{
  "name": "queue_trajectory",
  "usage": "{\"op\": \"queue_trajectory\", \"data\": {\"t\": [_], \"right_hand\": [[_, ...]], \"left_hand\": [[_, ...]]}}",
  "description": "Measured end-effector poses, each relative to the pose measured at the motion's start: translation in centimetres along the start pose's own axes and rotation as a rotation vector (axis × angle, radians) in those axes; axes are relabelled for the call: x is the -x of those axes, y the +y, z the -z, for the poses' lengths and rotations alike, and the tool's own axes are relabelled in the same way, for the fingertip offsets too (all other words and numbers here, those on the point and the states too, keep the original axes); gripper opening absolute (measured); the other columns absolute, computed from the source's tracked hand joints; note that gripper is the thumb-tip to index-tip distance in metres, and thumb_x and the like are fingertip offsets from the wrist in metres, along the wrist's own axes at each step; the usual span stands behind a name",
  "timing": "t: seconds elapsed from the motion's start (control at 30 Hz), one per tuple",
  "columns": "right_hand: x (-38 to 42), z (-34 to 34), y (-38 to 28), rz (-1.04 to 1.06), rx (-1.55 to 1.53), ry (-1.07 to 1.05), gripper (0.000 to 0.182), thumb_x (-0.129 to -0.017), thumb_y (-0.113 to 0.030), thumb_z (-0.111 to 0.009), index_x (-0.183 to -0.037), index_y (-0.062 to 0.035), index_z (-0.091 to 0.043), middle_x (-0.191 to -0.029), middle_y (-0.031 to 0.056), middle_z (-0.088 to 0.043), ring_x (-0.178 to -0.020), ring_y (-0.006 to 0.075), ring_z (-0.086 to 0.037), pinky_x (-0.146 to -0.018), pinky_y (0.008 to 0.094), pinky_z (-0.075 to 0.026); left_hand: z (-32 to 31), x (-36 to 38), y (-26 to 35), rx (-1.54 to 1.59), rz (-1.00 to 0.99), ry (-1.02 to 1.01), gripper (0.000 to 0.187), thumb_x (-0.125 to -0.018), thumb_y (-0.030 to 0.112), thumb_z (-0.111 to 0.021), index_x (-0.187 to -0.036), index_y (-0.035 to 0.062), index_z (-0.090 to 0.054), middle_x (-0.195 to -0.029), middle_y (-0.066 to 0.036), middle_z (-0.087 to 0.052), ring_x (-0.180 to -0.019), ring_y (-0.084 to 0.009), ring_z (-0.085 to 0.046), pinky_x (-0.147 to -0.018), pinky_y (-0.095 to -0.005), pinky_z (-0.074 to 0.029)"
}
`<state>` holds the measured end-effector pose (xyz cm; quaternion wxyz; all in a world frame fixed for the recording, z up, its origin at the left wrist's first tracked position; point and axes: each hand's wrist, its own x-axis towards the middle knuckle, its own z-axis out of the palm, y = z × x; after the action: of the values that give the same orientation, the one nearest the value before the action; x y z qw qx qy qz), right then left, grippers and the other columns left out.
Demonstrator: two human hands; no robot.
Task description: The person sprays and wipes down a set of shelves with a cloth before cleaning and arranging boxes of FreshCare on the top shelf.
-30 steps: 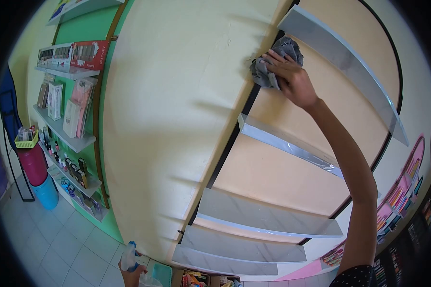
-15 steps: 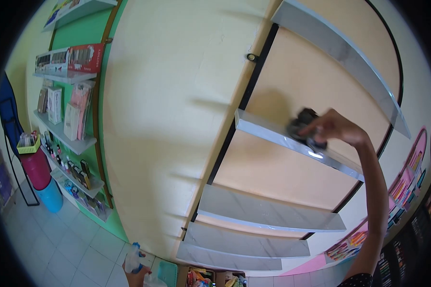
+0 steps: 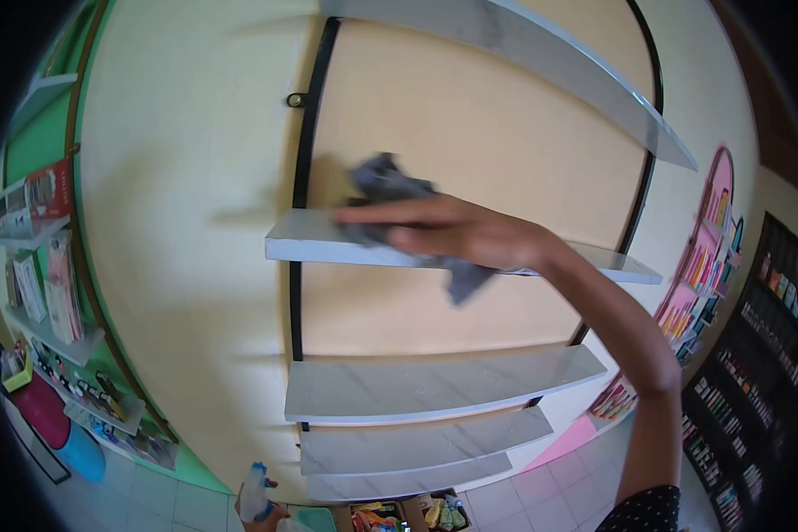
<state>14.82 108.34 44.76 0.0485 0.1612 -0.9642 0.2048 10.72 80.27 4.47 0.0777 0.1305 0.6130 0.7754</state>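
My right hand (image 3: 474, 235) is closed on a dark grey cloth (image 3: 390, 182), which is crumpled and blurred by motion. The cloth lies against the left part of a grey marbled wall shelf (image 3: 293, 238), and one corner hangs over the front edge. At the bottom of the view, my left hand (image 3: 264, 521) grips a clear plastic bottle (image 3: 254, 495) with a blue top. Part of that hand is cut off by the frame edge.
Another marbled shelf (image 3: 505, 40) projects above; several more, including one shelf (image 3: 443, 383), sit below. Boxes of goods (image 3: 443, 514) and a teal basket (image 3: 315, 519) stand on the floor. Stocked green shelving (image 3: 35, 235) is left; a pink rack (image 3: 705, 257) and dark rack (image 3: 745, 372) are right.
My right hand has moved the cloth left along the shelf, from its middle towards its left end. The view has turned right. My left hand still grips the bottle.
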Motion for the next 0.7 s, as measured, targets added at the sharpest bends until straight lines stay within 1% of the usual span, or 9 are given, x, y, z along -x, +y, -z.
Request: {"op": "queue_trajectory", "data": {"t": [0.03, 0.07, 0.17, 0.3, 0.43, 0.5, 0.57, 0.63, 0.7], "right_hand": [[2.3, 0.9, 1.0, -0.058, 0.049, -0.001, 0.047, -0.083, -0.044, -0.04, -0.125, -0.0214, -0.036, -0.128, 0.0089, -0.035, -0.116, 0.0248, -0.032, -0.096, 0.0333, -0.022], [4.7, 1.7, 2.4, -0.126, 0.115, 0.047, 0.053, -0.082, -0.049, -0.039, -0.126, -0.0209, -0.034, -0.128, 0.0084, -0.035, -0.117, 0.0256, -0.031, -0.097, 0.0344, -0.021], [10.3, 3.3, 5.0, -0.41, 0.436, 0.165, 0.069, -0.076, -0.063, -0.029, -0.128, -0.0185, -0.029, -0.128, 0.0082, -0.035, -0.12, 0.0281, -0.027, -0.099, 0.0365, -0.017], [8.8, 4.1, 4.8, -0.467, 0.225, 0.063, 0.077, -0.074, -0.069, -0.016, -0.129, -0.0164, -0.026, -0.132, 0.007, -0.028, -0.122, 0.0258, -0.023, -0.102, 0.037, -0.013], [4.7, 1.8, 2.2, -0.126, 0.044, 0.007, 0.08, -0.073, -0.069, -0.025, -0.129, -0.0119, -0.025, -0.134, 0.012, -0.023, -0.124, 0.0281, -0.018, -0.101, 0.0374, -0.013], [5.0, 1.6, 2.1, -0.087, 0.054, 0.031, 0.08, -0.073, -0.069, -0.025, -0.129, -0.0127, -0.027, -0.133, 0.0119, -0.024, -0.124, 0.0287, -0.018, -0.101, 0.0369, -0.014], [6.1, 1.9, 4.1, -0.015, 0.079, 0.137, 0.078, -0.073, -0.069, -0.025, -0.128, -0.0139, -0.029, -0.132, 0.0123, -0.026, -0.123, 0.0288, -0.021, -0.1, 0.0371, -0.016], [10.6, 3.4, 5.9, -0.234, 0.156, 0.204, 0.074, -0.075, -0.066, -0.029, -0.127, -0.014, -0.031, -0.131, 0.0113, -0.029, -0.122, 0.0283, -0.023, -0.099, 0.0365, -0.018], [16.7, 6.1, 10.7, -0.466, 0.372, 0.357, 0.055, -0.083, -0.049, -0.036, -0.122, -0.0102, -0.038, -0.126, 0.0129, -0.035, -0.115, 0.0253, -0.033, -0.096, 0.0335, -0.024]], "left_hand": [[0.5, 0.1, -1.2, -0.075, 0.001, -0.058, 0.032, -0.064, 0.003, -0.06, -0.095, -0.0002, -0.054, -0.095, -0.01, -0.051, -0.06, -0.0159, -0.049, -0.053, -0.0278, -0.042], [-0.1, 0.7, -0.5, -0.034, 0.014, 0.012, 0.047, -0.062, -0.001, -0.058, -0.108, 0.0002, -0.049, -0.103, -0.009, -0.05, -0.057, -0.0119, -0.047, -0.051, -0.0242, -0.042], [-0.5, 2.6, 1.2, -0.005, 0.039, 0.091, 0.053, -0.062, -0.001, -0.058, -0.114, 0.0016, -0.046, -0.1, -0.009, -0.05, -0.058, -0.0118, -0.048, -0.053, -0.0236, -0.042], [-0.4, 3.0, 0.4, -0.066, 0.056, 0.112, 0.055, -0.062, 0.0, -0.058, -0.115, 0.0018, -0.045, -0.1, -0.009, -0.05, -0.058, -0.0118, -0.048, -0.052, -0.0236, -0.042], [-2.8, 1.9, -0.1, -0.035, 0.031, 0.022, 0.055, -0.062, 0.0, -0.059, -0.115, 0.002, -0.045, -0.1, -0.009, -0.051, -0.058, -0.0116, -0.048, -0.053, -0.024, -0.042], [-4.0, 1.1, -0.1, 0.029, -0.003, -0.042, 0.055, -0.062, 0.0, -0.059, -0.115, 0.0019, -0.045, -0.099, -0.009, -0.051, -0.059, -0.0115, -0.048, -0.054, -0.0244, -0.043], [-4.5, 0.9, -0.4, -0.122, 0.044, -0.196, 0.054, -0.062, 0.001, -0.06, -0.114, 0.0017, -0.045, -0.098, -0.009, -0.051, -0.06, -0.0115, -0.049, -0.057, -0.0252, -0.043], [-4.8, 1.2, -0.8, -0.131, 0.016, -0.223, 0.055, -0.062, 0.002, -0.061, -0.114, 0.0019, -0.045, -0.097, -0.009, -0.052, -0.062, -0.0124, -0.05, -0.06, -0.0261, -0.043], [-5.7, 2.9, 0.6, -0.062, 0.08, -0.067, 0.057, -0.062, 0.003, -0.061, -0.116, 0.002, -0.043, -0.097, -0.009, -0.052, -0.063, -0.0134, -0.051, -0.06, -0.0261, -0.043]]}}
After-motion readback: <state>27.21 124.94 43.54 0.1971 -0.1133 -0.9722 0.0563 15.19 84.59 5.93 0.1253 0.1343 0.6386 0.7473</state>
